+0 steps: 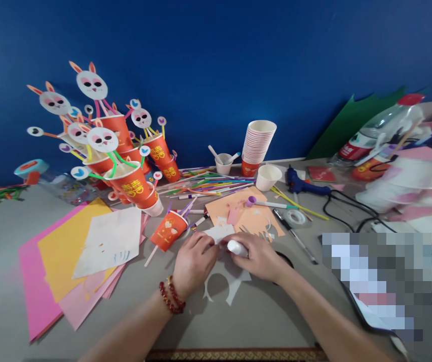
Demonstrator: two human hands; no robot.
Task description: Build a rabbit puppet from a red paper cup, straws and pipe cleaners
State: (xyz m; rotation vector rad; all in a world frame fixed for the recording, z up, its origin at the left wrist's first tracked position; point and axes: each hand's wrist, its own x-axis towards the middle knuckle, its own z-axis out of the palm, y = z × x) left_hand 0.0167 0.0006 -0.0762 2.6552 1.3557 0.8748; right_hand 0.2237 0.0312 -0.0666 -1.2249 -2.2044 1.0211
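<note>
My left hand (194,261), with a red bead bracelet at the wrist, has its fingers curled and pinched on a small white paper piece (219,233) on the grey table (5,241). My right hand (258,256) is closed round a white glue stick (237,248), whose tip points left toward that paper. Under both hands lies a white sheet with a round hole cut out (219,285). A red paper cup with sticks in it (169,230) lies on its side just left of my left hand.
Red cup rabbits (125,166) crowd the back left. Pink, yellow and white sheets (76,251) lie at the left. A cup stack (258,146), coloured straws (208,183), a blue glue gun (301,185), tape roll (294,217), cables and a bottle (382,130) fill the back and right.
</note>
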